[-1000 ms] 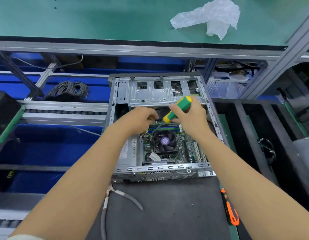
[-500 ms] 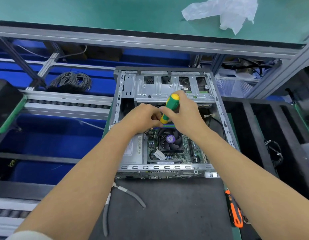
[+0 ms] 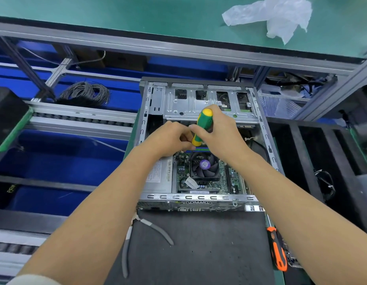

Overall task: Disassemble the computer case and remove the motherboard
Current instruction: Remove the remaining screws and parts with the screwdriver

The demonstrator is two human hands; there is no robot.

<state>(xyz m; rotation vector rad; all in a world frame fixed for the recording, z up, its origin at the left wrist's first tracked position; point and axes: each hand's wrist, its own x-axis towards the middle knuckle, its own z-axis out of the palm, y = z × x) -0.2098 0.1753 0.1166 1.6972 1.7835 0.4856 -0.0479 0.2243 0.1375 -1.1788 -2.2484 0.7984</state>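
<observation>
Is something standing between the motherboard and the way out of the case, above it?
Yes. Both hands, the left hand and the right hand gripping the green screwdriver, hover over the motherboard; the fan cooler sits on it. The drive cage spans the case's far end.

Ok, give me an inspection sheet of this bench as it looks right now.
Surface: dark mat in front of the case.
Job's things: open case; board and fan inside; green screwdriver.
Clutter: pliers; orange screwdriver; plastic bag on the shelf.
Hands: right hand grips the green screwdriver; left hand curled at its tip.
Cables: wire coil at left.
Surroundings: roller rail; blue bins.
</observation>
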